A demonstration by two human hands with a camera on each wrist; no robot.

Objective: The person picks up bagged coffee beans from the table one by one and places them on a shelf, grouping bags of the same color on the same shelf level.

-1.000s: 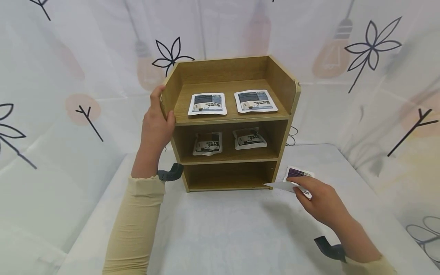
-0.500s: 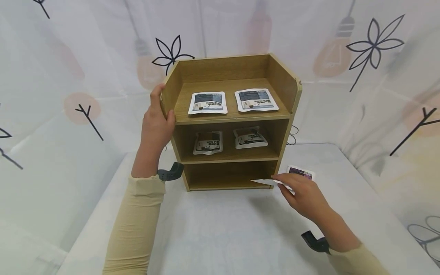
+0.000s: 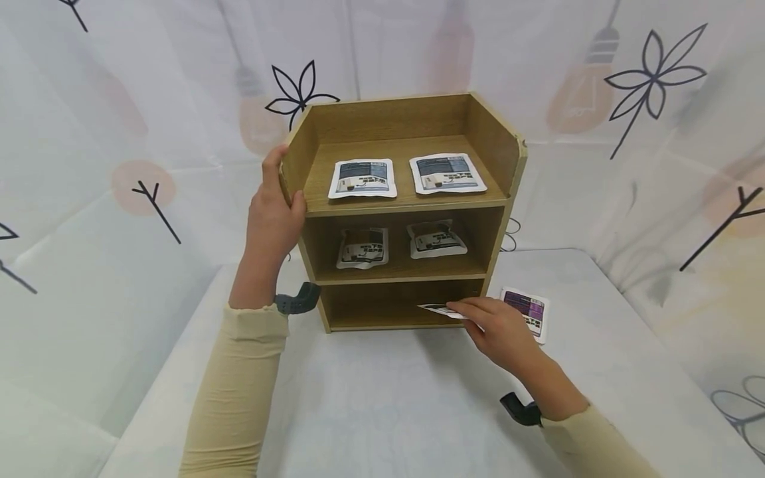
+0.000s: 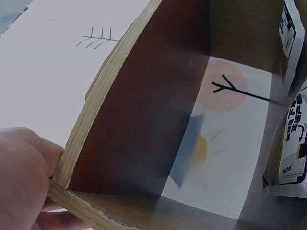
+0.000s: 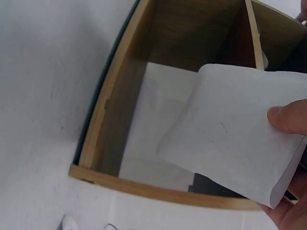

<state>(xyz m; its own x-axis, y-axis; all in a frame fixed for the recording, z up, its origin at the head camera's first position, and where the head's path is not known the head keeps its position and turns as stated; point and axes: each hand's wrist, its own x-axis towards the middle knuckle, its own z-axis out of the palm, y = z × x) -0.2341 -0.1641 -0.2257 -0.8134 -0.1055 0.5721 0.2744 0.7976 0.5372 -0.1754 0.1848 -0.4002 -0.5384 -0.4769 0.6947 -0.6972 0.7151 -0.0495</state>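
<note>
My left hand [image 3: 273, 222] grips the upper left side panel of a small wooden shelf [image 3: 394, 275], its thumb on the front edge. In the head view, my right hand [image 3: 501, 332] pinches a flat white pouch [image 3: 438, 310] by its right end, in front of the lowest compartment. The right wrist view shows the plain white face of this pouch [image 5: 230, 129], with the thumb on top and fingers beneath. A pouch with a purple label [image 3: 528, 309] lies on the table behind the right hand, partly hidden by it.
Two blue-labelled pouches, a left one [image 3: 362, 178] and a right one [image 3: 447, 173], lie on the top board. The middle board bears another left pouch [image 3: 362, 248] and right pouch [image 3: 435, 239]. A patterned white cloth [image 3: 197, 119] hangs behind the table [image 3: 382, 398].
My right hand has moved left with the white pouch, from beside the shelf to the front of its lowest compartment. More of the purple-labelled pouch shows. The left hand keeps its grip.
</note>
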